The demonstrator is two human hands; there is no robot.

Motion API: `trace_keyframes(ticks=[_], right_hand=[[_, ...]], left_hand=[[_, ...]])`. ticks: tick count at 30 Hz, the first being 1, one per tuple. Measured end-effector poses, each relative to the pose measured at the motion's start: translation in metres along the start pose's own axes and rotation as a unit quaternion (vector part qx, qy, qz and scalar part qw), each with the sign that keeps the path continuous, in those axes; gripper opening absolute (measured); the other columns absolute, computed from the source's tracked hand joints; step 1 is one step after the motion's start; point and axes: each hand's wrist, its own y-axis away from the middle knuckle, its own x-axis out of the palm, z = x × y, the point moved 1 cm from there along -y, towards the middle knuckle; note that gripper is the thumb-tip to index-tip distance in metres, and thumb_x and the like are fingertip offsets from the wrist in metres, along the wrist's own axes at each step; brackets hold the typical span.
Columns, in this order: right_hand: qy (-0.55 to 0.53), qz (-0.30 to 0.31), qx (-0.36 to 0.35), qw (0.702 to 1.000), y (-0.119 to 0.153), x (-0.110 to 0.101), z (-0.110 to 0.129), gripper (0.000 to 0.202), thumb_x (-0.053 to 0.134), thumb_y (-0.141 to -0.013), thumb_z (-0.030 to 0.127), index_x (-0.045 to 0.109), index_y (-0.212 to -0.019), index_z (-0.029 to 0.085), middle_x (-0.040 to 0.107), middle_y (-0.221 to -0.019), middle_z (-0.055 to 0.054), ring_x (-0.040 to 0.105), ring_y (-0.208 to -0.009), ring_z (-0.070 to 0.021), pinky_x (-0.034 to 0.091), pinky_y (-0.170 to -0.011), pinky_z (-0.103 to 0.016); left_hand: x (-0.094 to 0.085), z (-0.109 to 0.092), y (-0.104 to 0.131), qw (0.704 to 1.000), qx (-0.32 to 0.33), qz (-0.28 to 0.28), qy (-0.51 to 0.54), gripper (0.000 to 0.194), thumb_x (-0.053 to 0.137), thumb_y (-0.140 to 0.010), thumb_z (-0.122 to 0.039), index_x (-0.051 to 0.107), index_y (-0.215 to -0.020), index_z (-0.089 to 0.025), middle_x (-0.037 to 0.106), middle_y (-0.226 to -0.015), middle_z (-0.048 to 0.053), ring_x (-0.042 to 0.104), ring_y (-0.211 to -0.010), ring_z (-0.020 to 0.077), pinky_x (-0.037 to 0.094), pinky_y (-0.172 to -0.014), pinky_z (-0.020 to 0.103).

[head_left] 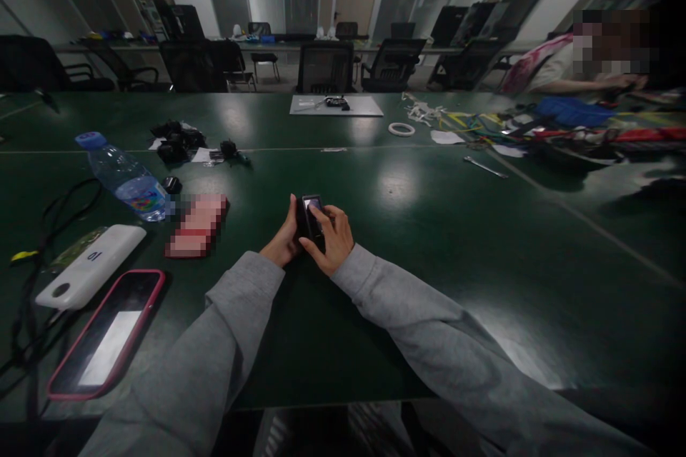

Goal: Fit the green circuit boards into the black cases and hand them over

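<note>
A small black device [313, 221] with a lit screen is held upright above the green table [407, 228], near the middle of the view. My left hand [285, 235] grips it from the left side, thumb pointing up along its edge. My right hand [333, 237] is on its right side, with the index finger over the screen and the thumb by the lower edge. The fingers behind the device are hidden.
On the left are a bottle [128, 182], a white power bank [91, 265], a pink-edged phone [107, 335], a blurred red item [198, 227] and cables. A wrench [485, 167], tape ring [401, 129] and wires lie at right; a person sits beyond.
</note>
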Motion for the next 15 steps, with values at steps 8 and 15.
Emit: trace_keyframes(ticks=[8, 15], right_hand=[[-0.051, 0.03, -0.016, 0.998, -0.004, 0.001, -0.003, 0.062, 0.05, -0.086, 0.036, 0.038, -0.141, 0.012, 0.053, -0.118, -0.016, 0.052, -0.107, -0.0282, 0.048, -0.098, -0.047], [-0.089, -0.063, -0.011, 0.994, -0.006, -0.017, 0.002, 0.06, 0.043, -0.089, 0.034, 0.032, -0.145, 0.014, 0.052, -0.122, -0.016, 0.053, -0.108, -0.0264, 0.049, -0.097, -0.046]], left_hand=[[0.007, -0.001, 0.006, 0.998, 0.004, 0.063, 0.01, 0.089, 0.033, -0.079, -0.083, 0.061, -0.124, -0.011, 0.069, -0.109, 0.019, 0.061, -0.114, 0.0301, 0.044, -0.103, 0.044], [0.007, -0.004, 0.006, 0.999, 0.021, -0.008, 0.039, 0.089, 0.03, -0.077, -0.085, 0.06, -0.123, -0.016, 0.069, -0.112, 0.017, 0.06, -0.115, 0.0299, 0.047, -0.099, 0.044]])
